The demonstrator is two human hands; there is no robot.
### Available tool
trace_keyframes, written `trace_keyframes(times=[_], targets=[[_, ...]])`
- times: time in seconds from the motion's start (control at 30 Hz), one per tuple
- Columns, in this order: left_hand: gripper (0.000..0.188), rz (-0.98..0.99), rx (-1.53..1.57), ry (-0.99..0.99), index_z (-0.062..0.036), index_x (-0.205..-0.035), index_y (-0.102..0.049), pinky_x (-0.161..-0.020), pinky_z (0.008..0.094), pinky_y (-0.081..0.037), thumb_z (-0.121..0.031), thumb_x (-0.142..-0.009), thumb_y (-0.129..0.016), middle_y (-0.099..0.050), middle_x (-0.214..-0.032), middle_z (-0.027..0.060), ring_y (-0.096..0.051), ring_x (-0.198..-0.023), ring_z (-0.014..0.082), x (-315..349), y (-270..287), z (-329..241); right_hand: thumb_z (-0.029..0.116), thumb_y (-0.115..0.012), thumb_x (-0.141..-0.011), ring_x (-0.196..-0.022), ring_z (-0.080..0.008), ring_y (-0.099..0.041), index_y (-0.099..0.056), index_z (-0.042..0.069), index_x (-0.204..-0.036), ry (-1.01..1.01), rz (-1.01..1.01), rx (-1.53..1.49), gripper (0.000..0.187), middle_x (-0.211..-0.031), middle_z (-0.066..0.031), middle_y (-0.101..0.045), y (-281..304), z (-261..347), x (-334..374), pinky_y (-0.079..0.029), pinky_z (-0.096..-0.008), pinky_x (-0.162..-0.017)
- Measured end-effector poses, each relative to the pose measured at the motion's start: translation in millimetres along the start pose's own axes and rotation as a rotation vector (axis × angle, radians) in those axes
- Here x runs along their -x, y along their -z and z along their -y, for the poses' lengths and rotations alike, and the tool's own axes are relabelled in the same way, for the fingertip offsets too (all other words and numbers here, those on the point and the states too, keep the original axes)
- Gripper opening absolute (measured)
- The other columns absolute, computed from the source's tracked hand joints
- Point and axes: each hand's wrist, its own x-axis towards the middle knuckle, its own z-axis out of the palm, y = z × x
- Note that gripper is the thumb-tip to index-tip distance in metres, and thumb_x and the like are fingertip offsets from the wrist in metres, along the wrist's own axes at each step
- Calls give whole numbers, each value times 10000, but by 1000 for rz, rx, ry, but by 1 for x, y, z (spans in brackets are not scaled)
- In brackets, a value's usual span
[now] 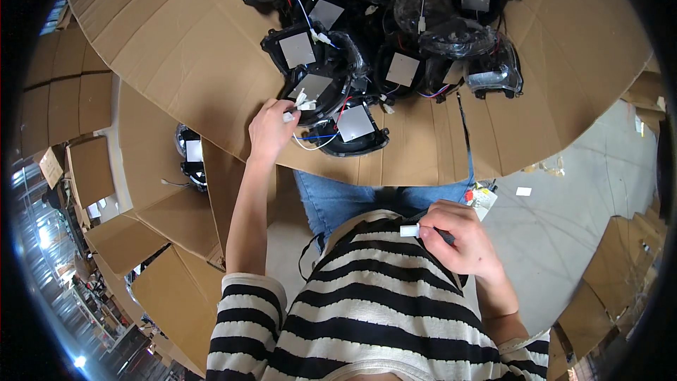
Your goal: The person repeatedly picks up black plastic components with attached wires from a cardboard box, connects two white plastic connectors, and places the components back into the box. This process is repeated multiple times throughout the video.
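At the near edge of the cardboard, my left hand (270, 129) is closed with its fingertips on a small white wire connector (288, 117). More white connectors (305, 101) lie just past those fingers, against a black lamp-like unit (315, 89) with a grey square on it. Nearest me is another such black unit (355, 124), with red, blue and white wires running beside it. My right hand (462, 238), closed in front of my striped shirt, pinches a small piece with a white block-shaped end (409, 231). A dark part shows under its fingers; its kind is unclear.
Several more black units with clear covers (458, 37) and loose wires are heaped on the far part of the cardboard sheet (564, 85). An open cardboard box (159, 169) at the left holds another unit (193, 156). Cardboard pieces (599, 275) lie at the right.
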Motion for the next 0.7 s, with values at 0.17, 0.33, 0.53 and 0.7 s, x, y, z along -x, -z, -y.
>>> trace_keyframes(times=[0.17,0.33,0.53,0.7], targets=[[114,-80,319,-52,-66,-836,-582,-589,303,-426,-87,-724,-582,-566,-786,68,-554,-674,220,3,0,-1,29,-534,-695,-540,-261,-476,-520,3,-694,0,11,-24,29,-587,-105,-489,-4,0,-3,-378,-331,-488],[116,-64,913,-115,-8,-858,-546,-490,186,-343,-16,-744,-566,-555,-826,53,-448,-581,62,41,3,-44,29,-527,-704,-529,-250,-477,-526,4,-708,-16,43,-85,26,-596,-108,-494,-15,-11,-11,-372,-318,-477],[201,-172,807,-366,-4,-836,-540,-458,204,-380,109,-673,-575,-567,-823,101,-520,-597,118,70,-4,-87,51,-522,-749,-482,-190,-455,-532,-11,-736,-155,-75,-155,64,-591,-106,-483,-19,-11,-25,-337,-284,-446],[266,-333,719,-482,10,-826,-531,-528,275,-446,120,-592,-592,-566,-780,126,-567,-635,230,74,-25,-92,77,-507,-774,-475,-189,-460,-537,-16,-746,-229,-211,-162,102,-587,-114,-486,-27,-23,-34,-340,-289,-444]])
